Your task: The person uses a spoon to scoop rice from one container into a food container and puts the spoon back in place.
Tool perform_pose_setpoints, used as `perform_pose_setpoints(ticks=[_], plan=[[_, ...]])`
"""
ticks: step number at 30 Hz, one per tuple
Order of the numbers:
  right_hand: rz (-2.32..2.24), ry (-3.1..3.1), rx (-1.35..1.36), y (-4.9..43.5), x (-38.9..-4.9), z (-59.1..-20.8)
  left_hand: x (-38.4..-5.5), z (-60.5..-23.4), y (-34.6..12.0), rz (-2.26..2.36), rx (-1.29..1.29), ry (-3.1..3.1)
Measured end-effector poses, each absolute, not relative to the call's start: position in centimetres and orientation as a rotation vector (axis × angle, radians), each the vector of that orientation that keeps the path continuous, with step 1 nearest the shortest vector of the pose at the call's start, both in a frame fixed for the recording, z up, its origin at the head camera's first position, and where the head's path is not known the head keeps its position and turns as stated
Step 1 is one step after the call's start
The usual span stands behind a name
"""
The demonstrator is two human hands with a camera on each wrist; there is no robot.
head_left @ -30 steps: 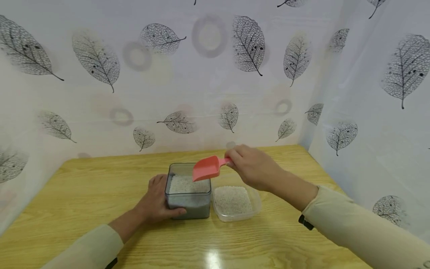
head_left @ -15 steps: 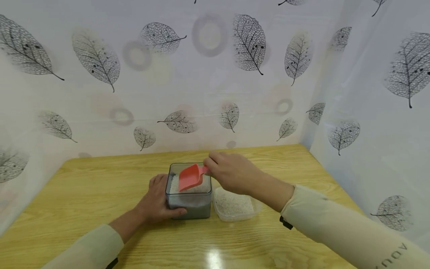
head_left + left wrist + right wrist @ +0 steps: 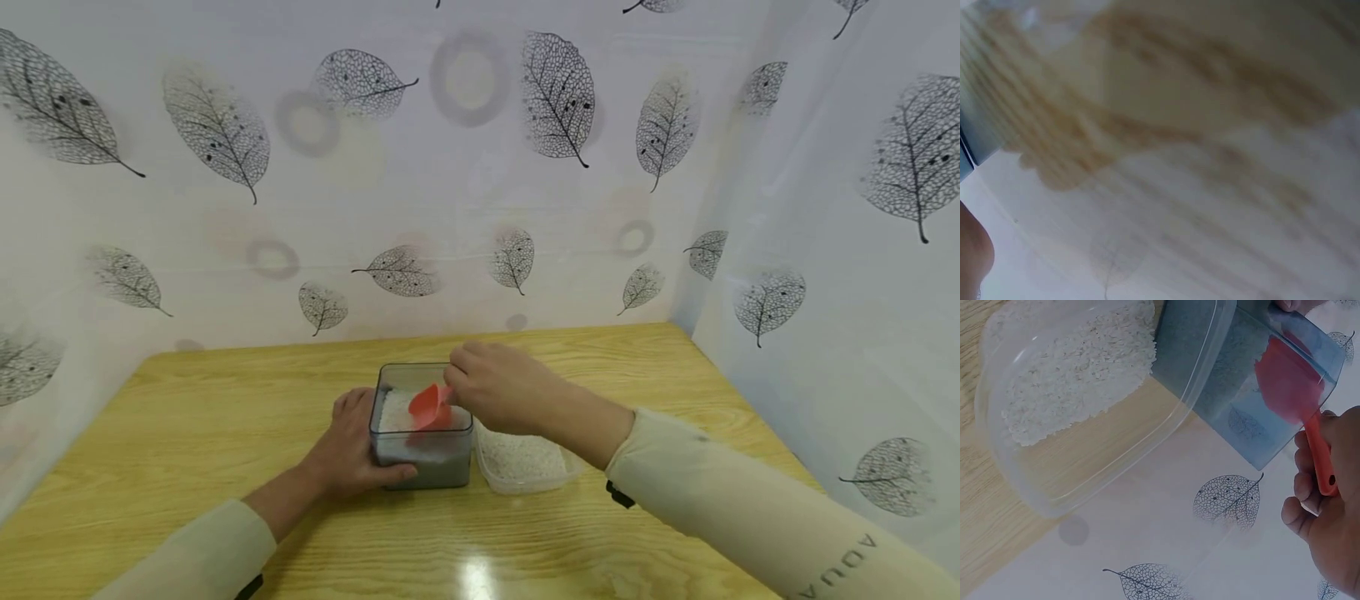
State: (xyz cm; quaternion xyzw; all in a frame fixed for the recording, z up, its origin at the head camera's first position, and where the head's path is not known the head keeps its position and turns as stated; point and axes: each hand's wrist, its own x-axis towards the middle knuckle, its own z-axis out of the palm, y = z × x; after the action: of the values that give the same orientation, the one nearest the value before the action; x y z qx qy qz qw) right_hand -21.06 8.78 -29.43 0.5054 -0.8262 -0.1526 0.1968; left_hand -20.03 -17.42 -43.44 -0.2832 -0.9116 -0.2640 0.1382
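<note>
My right hand (image 3: 498,387) grips the handle of a red scoop (image 3: 429,408). In the right wrist view the handle of the scoop (image 3: 1317,456) lies across the curled fingers, and its bowl shows through the wall of a smoky see-through square bin (image 3: 1235,394). White rice (image 3: 397,410) fills much of that bin, and the scoop's bowl dips into it. My left hand (image 3: 352,450) holds the bin (image 3: 431,467) from its left side, thumb along the front and fingers behind. In the left wrist view only a bit of the hand (image 3: 974,253) shows at the edge.
A clear shallow tub (image 3: 525,483) of rice stands right beside the bin, partly under my right forearm. Both stand on a wooden table (image 3: 225,392). A white curtain with leaf prints (image 3: 465,167) rises behind the table and along its sides.
My right hand has moved left and down with the scoop, from above the bin's right side into the bin at the rice. The left hand and both containers have stayed put.
</note>
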Motion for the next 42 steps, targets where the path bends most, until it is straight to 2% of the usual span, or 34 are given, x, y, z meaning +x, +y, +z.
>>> perform_pose_setpoints(ticks=[14,42], plan=[[-0.351,-2.747,1.339,6.1,-21.1,-29.9,-20.1,-43.6,-17.6,-0.743,-0.810,-2.636],[0.150,-2.726,1.230,8.5,-21.0,-31.6,-20.1,-43.4,-17.2,-0.761,-0.833,-2.645]])
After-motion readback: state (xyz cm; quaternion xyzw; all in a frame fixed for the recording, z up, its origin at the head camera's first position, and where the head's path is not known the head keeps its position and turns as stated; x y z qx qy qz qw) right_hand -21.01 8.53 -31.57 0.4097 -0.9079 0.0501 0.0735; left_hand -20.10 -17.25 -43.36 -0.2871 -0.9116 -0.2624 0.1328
